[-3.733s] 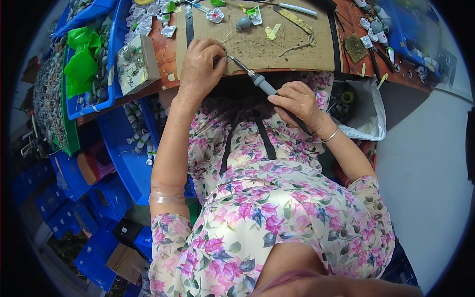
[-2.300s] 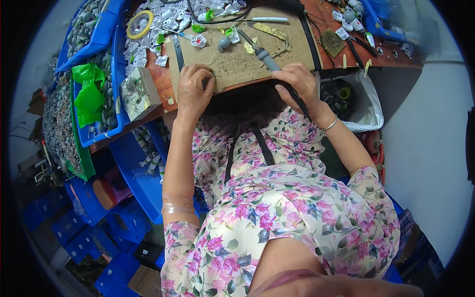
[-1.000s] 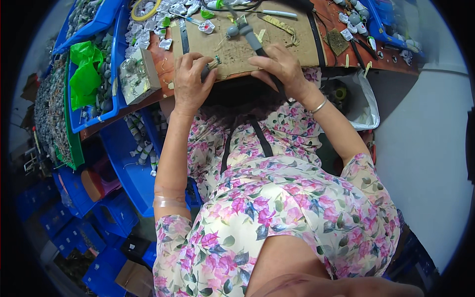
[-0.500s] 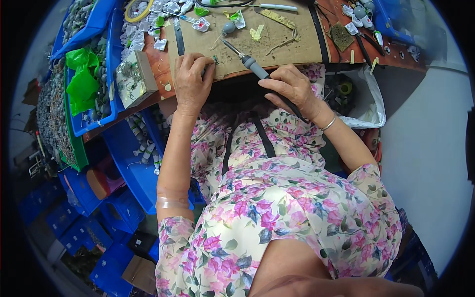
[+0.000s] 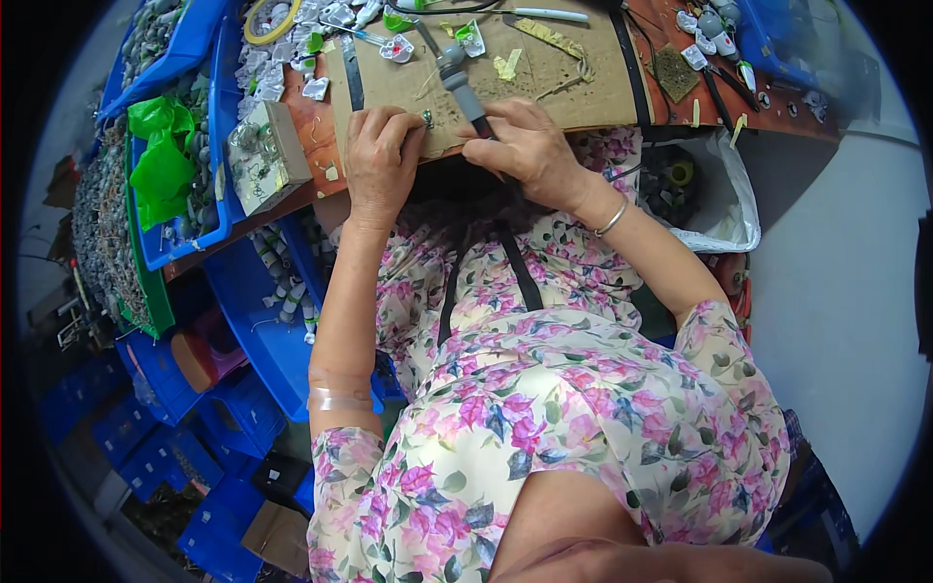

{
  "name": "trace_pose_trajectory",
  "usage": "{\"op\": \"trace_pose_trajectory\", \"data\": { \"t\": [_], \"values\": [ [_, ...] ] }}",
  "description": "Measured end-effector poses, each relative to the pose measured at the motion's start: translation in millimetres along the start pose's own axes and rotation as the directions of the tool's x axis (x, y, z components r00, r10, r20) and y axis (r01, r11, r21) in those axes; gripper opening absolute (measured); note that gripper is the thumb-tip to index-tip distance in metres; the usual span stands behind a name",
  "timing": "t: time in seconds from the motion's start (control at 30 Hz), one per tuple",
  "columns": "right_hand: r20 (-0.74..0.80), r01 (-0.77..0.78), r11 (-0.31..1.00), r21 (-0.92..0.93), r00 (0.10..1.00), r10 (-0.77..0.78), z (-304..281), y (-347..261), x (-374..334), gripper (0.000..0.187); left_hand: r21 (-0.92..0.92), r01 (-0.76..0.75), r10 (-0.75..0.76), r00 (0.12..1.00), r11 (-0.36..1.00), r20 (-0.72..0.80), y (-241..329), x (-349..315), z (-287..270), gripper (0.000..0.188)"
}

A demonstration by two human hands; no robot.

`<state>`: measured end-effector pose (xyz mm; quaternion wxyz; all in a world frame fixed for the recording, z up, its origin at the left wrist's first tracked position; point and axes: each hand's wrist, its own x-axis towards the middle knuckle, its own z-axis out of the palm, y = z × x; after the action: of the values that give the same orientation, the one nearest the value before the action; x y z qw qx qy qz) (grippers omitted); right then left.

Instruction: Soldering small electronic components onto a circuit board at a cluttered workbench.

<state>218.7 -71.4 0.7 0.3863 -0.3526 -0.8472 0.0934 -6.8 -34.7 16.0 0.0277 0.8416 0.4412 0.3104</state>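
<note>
My right hand (image 5: 533, 154) is closed round the dark lower grip of a soldering iron (image 5: 463, 95), whose thin metal tip points to the far left over the cardboard mat (image 5: 544, 87). At the mat's near edge my left hand (image 5: 383, 155) is closed, thumb and fingers pinched together. A tiny greenish, shiny part (image 5: 427, 118) shows at its fingertips; its kind is too small to make out. Beyond the iron sits an open white-and-green plastic shell (image 5: 470, 39). A white shell with red inside (image 5: 397, 48) lies to the left of it.
A small box with clear round pieces on top (image 5: 267, 157) stands left of my left hand. Farther left are blue bins (image 5: 225, 126) of grey parts and a green bag (image 5: 161, 160). Pliers (image 5: 724, 92) lie at the right; a white-lined bin (image 5: 743, 199) hangs below the table edge.
My right hand has moved left with the soldering iron, and the tip has swung farther away and to the left. My left hand has hardly moved.
</note>
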Motion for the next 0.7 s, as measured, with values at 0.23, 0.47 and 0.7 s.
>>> {"op": "trace_pose_trajectory", "data": {
  "t": [0.23, 0.47, 0.7],
  "values": [
    [0.059, 0.083, 0.989, -0.119, 0.995, -0.076, 19.4, -3.9, 10.0, 0.016, 0.009, -0.018, 0.018, 1.0, 1.0, -0.007, -1.9, -1.5, -0.1, 0.014],
    [0.046, 0.051, 0.989, -0.142, 0.998, -0.045, 23.3, -0.5, 8.9, 0.018, 0.021, -0.061, 0.061, 0.998, 0.998, 0.0, -4.0, -1.2, -0.1, 0.013],
    [0.058, 0.042, 0.992, -0.118, 0.998, -0.035, 23.0, 1.2, 9.2, 0.018, 0.013, -0.108, 0.108, 0.994, 0.994, -0.01, -3.0, 1.1, -0.4, 0.011]
  ]
}}
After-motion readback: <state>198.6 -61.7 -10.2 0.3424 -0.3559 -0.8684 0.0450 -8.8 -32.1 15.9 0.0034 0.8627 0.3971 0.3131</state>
